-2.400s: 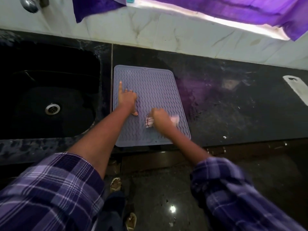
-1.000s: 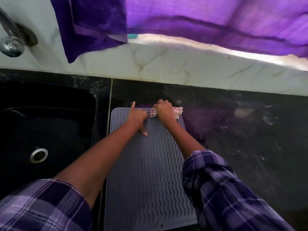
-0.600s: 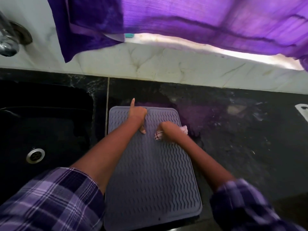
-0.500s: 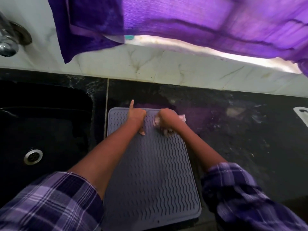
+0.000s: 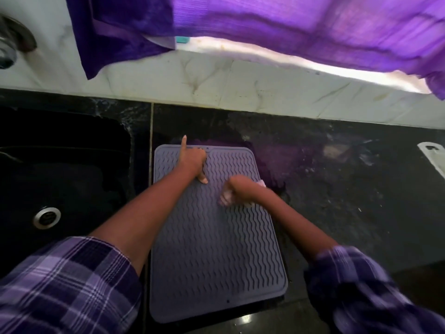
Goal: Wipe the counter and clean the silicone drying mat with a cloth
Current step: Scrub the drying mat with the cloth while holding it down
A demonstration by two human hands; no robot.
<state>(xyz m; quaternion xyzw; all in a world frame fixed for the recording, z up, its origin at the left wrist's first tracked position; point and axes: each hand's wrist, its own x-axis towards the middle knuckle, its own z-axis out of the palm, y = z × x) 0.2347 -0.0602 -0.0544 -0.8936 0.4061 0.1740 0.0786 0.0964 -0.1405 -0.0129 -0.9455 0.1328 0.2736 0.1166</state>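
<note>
The silicone drying mat, grey with wavy ribs, lies flat on the black stone counter just beside the sink, its near edge at the counter's front lip. The person's left hand presses down on the mat's far left corner, most fingers curled under and the forefinger stretched out past the far edge; it grasps nothing and seems to serve only as an anchor. The right hand is clenched around a small pale cloth, bunched so that only its ends show on either side of the fist, and it rests on the mat's upper right part. The blur there suggests a scrubbing stroke in progress. To do this step well, the person would likely run the cloth along the ribs rather than across them, so that it reaches the grooves, and work in overlapping passes from the far edge toward the near one. The anchoring hand should stay firm, since a light mat could creep on a smooth, possibly damp counter. The counter to the right shows pale specks and smears, so it probably needs wiping afterwards.
</note>
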